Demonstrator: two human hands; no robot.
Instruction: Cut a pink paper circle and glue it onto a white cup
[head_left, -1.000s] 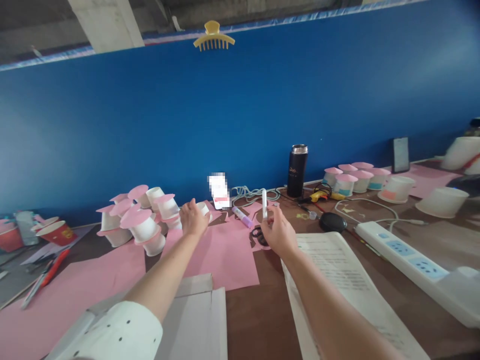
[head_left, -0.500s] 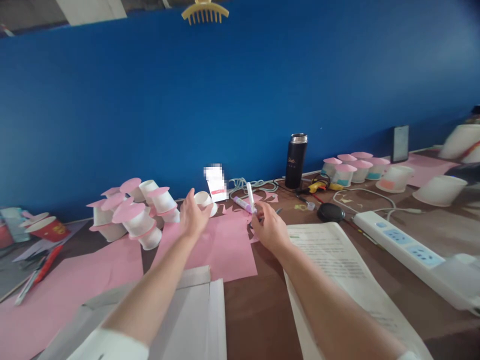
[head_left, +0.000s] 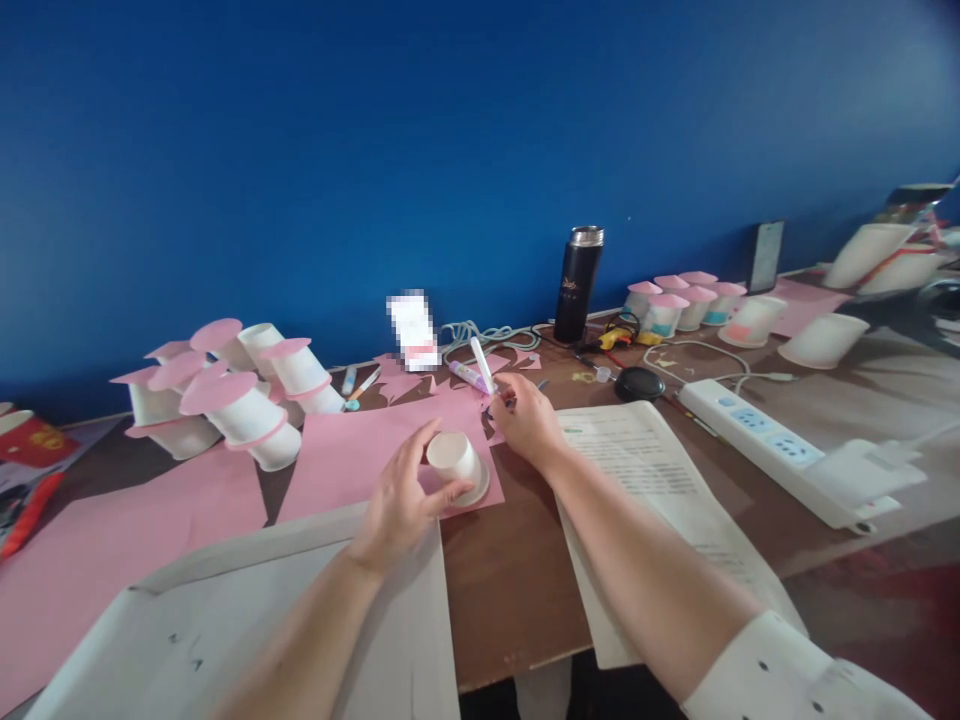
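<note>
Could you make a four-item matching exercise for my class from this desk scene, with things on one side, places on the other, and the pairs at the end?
Things
1. White cup
2. White pen-like stick
3. Black bottle
4. Power strip

Places
A. Standing by the blue wall
B. Held at the fingers of the right hand
C. To the right of the printed sheet
D. Between the thumb and fingers of the left hand

Pairs: 1-D, 2-B, 3-A, 4-C
</note>
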